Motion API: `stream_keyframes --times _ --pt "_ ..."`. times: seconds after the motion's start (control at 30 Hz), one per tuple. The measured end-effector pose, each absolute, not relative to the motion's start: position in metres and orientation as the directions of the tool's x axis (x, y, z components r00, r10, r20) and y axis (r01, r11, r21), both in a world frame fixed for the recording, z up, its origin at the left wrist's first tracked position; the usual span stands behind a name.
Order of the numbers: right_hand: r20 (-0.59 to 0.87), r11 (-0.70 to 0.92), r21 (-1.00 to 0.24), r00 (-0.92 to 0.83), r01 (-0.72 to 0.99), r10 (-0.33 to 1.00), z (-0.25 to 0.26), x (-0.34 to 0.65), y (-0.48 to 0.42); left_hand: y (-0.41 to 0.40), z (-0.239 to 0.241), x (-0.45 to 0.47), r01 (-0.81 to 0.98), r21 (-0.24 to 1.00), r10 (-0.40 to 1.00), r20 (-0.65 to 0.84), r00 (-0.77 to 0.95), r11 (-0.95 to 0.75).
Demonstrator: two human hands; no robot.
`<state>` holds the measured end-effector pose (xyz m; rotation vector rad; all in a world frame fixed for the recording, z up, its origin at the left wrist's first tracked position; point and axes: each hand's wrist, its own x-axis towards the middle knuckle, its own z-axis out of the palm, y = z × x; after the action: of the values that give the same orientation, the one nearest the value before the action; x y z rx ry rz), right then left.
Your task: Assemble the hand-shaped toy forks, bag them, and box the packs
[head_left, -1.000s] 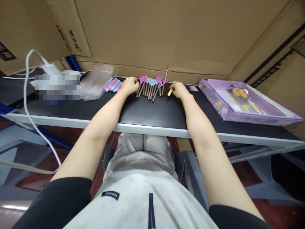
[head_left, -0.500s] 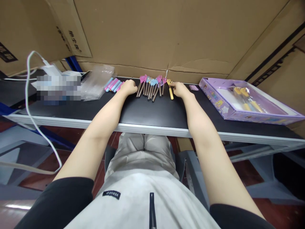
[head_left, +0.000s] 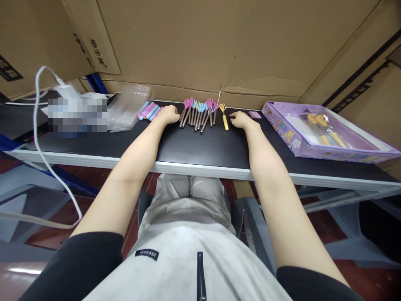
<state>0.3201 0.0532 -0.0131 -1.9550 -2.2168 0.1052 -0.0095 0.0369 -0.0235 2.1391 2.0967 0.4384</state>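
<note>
A row of small toy rakes (head_left: 199,113) with brown handles and pink or blue hand-shaped heads lies at the back of the black table (head_left: 194,146). At the row's right end a yellow toy rake (head_left: 224,116) lies alone. My left hand (head_left: 168,114) rests curled at the left end of the row, touching the handles, with nothing seen in it. My right hand (head_left: 240,119) lies on the table just right of the yellow rake, fingers loosely bent, apart from it.
Pink and blue tubes (head_left: 149,111) and clear plastic bags (head_left: 127,106) lie left of my left hand. A purple toy box (head_left: 316,133) sits at the right. A small pink piece (head_left: 254,114) lies behind my right hand. Cardboard (head_left: 219,46) walls the back. A white cable (head_left: 37,125) hangs left.
My right hand turned the yellow rake upright beside the row, let it go, and drew back to the right. My left hand stayed at the row's left end.
</note>
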Motion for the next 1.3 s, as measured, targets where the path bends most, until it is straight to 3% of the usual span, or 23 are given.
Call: stream_keyframes --times 0.4,0.67,1.3 --pt "0.124 0.143 -0.187 -0.121 0.972 0.985 -0.018 0.322 0.059 0.046 -0.029 -0.013 0.956 0.290 0.990 0.144 0.001 -0.043" --pt "0.152 0.299 -0.199 -0.272 0.933 0.950 -0.018 0.316 0.059 0.046 -0.029 -0.013 0.958 0.282 0.989 0.145 0.005 -0.046" --pt "0.180 0.312 0.105 -0.326 0.944 0.928 -0.016 0.306 0.054 0.043 -0.027 -0.012 0.957 0.286 0.991 0.136 0.004 -0.043"
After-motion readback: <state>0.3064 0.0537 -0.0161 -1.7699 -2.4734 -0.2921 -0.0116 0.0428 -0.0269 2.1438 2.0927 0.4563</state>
